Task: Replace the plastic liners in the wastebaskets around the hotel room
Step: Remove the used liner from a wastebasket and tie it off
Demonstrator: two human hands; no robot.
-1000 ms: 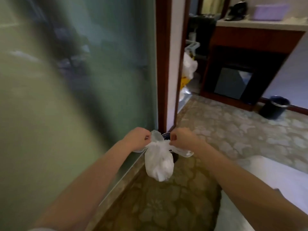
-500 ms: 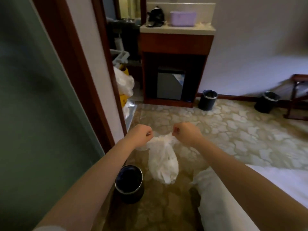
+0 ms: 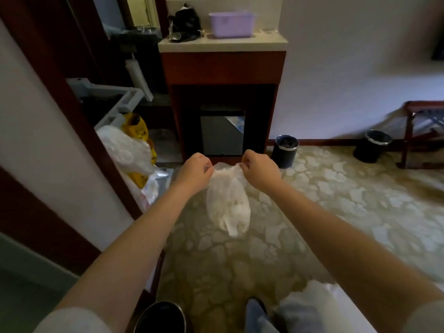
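Liner [image 3: 228, 203], contents indistinct; nearest wastebasket [image 3: 161, 317] cropped

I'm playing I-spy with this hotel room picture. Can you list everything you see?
white plastic liner bag: one, white, hanging between both hands
red-brown wooden cabinet: one, red-brown, against the far wall
black round wastebaskets: three, black with silver rims; one beside the cabinet, one by the right wall, one at the bottom edge
purple plastic basket: one, purple, on the cabinet top
yellow bag: one, yellow, left side
clear plastic bag: one, see-through, in front of the yellow bag
white bedding: one, white, bottom right corner
left hand: one, pinching the bag's top
right hand: one, pinching the bag's top
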